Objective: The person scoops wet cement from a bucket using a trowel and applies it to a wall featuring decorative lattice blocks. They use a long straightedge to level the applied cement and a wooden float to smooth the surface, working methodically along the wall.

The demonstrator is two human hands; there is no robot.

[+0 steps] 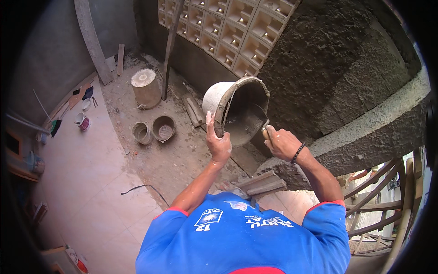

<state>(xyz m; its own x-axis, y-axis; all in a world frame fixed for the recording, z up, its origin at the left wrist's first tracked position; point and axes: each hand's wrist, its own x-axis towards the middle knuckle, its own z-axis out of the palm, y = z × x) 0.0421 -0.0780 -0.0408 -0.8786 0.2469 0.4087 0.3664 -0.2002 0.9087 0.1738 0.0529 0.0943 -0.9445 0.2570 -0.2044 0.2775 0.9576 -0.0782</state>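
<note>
My left hand [218, 145] grips the near left rim of a white bucket [217, 97] crusted with grey mortar. The bucket is tilted, its mouth turned toward me and to the right, and wet grey mortar [246, 125] lies along its lower inside. In my right hand [284, 144], fingers wrapped round it, is the handle of a trowel [265, 129]. Its bent metal neck reaches over the bucket's right rim, and the blade inside is hard to make out. A dark bead bracelet circles my right wrist.
Rough dark mortar covers the wall [319, 68] beside pale ventilation blocks [232, 29]. A sloping ledge [365, 116] juts out on the right, above a curved railing [381, 201]. A large bucket [146, 91], two small buckets, planks [194, 109] and a leaning post [171, 50] stand left.
</note>
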